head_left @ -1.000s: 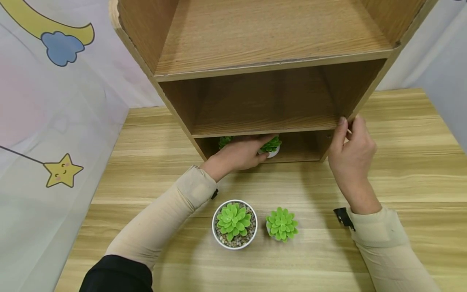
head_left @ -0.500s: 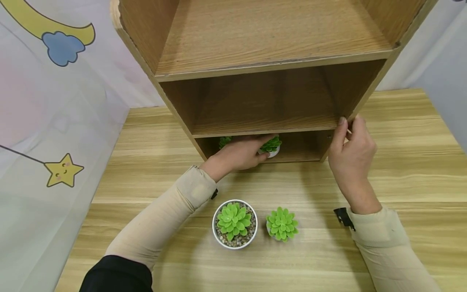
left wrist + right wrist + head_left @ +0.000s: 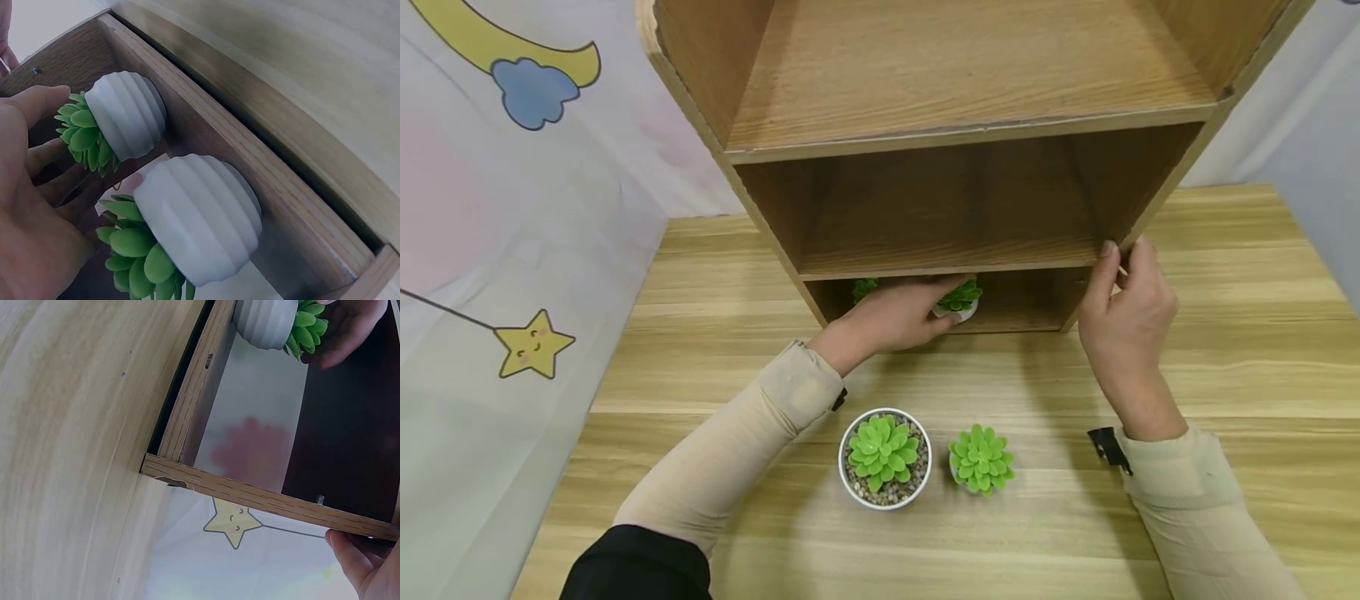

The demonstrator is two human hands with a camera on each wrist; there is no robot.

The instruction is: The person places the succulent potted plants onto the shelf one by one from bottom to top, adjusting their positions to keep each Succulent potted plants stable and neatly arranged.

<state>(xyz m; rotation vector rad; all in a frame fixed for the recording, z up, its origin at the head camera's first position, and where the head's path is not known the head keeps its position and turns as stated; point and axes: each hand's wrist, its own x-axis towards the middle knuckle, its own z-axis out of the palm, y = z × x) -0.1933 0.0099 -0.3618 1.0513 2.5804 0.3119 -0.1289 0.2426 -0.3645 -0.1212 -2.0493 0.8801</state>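
Note:
In the head view, my left hand [image 3: 895, 317] reaches into the lowest compartment of a wooden shelf [image 3: 895, 273]. Its thumb and fingers lie around the leaves of a small potted succulent [image 3: 122, 115] in a ribbed white pot, thumb tip at the leaves; no firm grip shows. Nearer the left wrist camera, a second potted succulent [image 3: 200, 215] stands in the same compartment, mostly hidden by the hand in the head view. My right hand [image 3: 1127, 317] grips the front edge of the shelf's right side panel, thumb in front.
On the table [image 3: 760, 542] before the shelf stand a succulent in a round white pot with pebbles [image 3: 885, 458] and a smaller succulent [image 3: 982, 460]. The shelf's middle board [image 3: 955, 242] hangs close over the left hand. A printed curtain [image 3: 497, 208] borders the left.
The head view has shifted very slightly. Both hands and the plants hold their places.

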